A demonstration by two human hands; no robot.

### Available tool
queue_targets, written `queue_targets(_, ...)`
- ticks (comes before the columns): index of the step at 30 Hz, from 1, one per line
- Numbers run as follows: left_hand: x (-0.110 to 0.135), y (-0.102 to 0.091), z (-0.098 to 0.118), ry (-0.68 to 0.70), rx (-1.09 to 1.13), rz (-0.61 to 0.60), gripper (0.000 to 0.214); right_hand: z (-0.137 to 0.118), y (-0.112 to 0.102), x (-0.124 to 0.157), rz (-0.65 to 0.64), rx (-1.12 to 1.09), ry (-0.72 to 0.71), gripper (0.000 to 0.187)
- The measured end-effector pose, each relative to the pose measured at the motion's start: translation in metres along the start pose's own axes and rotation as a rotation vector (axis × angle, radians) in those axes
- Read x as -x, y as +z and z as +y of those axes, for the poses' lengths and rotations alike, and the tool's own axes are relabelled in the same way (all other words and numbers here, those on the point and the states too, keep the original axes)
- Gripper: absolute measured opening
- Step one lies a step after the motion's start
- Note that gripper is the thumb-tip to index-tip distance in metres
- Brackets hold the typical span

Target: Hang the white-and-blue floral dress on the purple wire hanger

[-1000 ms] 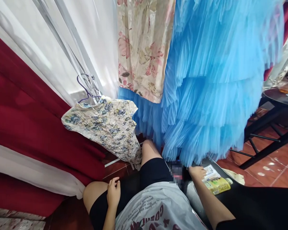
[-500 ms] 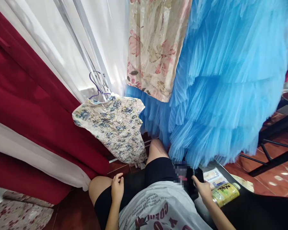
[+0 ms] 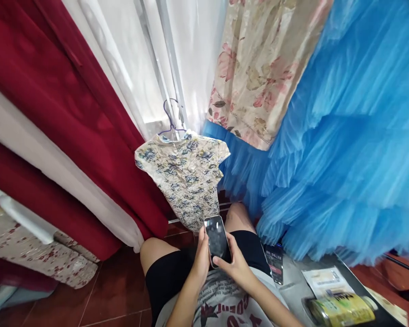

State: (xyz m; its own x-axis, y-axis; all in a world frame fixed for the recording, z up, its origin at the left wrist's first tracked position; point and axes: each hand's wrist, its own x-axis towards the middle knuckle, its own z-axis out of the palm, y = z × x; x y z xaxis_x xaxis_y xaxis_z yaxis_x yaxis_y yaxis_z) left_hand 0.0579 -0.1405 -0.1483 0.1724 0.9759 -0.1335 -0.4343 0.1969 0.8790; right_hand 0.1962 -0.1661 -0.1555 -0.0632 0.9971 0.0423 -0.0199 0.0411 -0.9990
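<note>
A smartphone (image 3: 217, 238) with a dark, reflective screen is held upright above my lap. Its left edge rests against my left hand (image 3: 201, 256), whose fingers curl behind it. On the other side my right hand (image 3: 235, 259) grips the phone, the thumb lying on its lower end. Just beyond the phone hangs a short-sleeved floral blouse (image 3: 187, 177) on a purple hanger (image 3: 172, 120). The fingers behind the phone are partly hidden.
A second phone (image 3: 275, 263) with a lit screen lies to my right, beside a white packet (image 3: 329, 281) and a yellow-labelled bottle (image 3: 344, 309). Blue tulle (image 3: 354, 177) and a floral cloth (image 3: 259, 77) hang ahead. Red curtains (image 3: 98, 136) hang on the left.
My right hand has brought a phone from the right side to the middle of my lap. My left hand has lifted off my thigh to hold it too. The view has turned left.
</note>
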Motion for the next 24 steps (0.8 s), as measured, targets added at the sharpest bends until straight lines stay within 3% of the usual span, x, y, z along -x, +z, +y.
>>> queue_targets(3,0.000,-0.003,0.021,0.018,0.013,0.122,0.065,-0.013,0.018,-0.003,-0.140,-0.215,0.060,0.078)
queue_targets(7,0.012,-0.005,0.034,0.022,0.040,0.164,0.066,-0.030,0.017,0.004,-0.253,-0.324,0.103,0.084)
queue_targets(14,0.028,0.019,0.052,-0.007,0.085,0.067,0.064,-0.044,0.000,0.016,-0.303,-0.356,0.109,0.099)
queue_targets(19,0.025,0.019,0.055,0.005,0.109,0.011,0.062,-0.041,-0.001,0.016,-0.300,-0.361,0.084,0.101)
queue_targets(24,0.027,0.017,0.053,-0.006,0.093,0.031,0.062,-0.040,0.003,0.014,-0.268,-0.371,0.106,0.094)
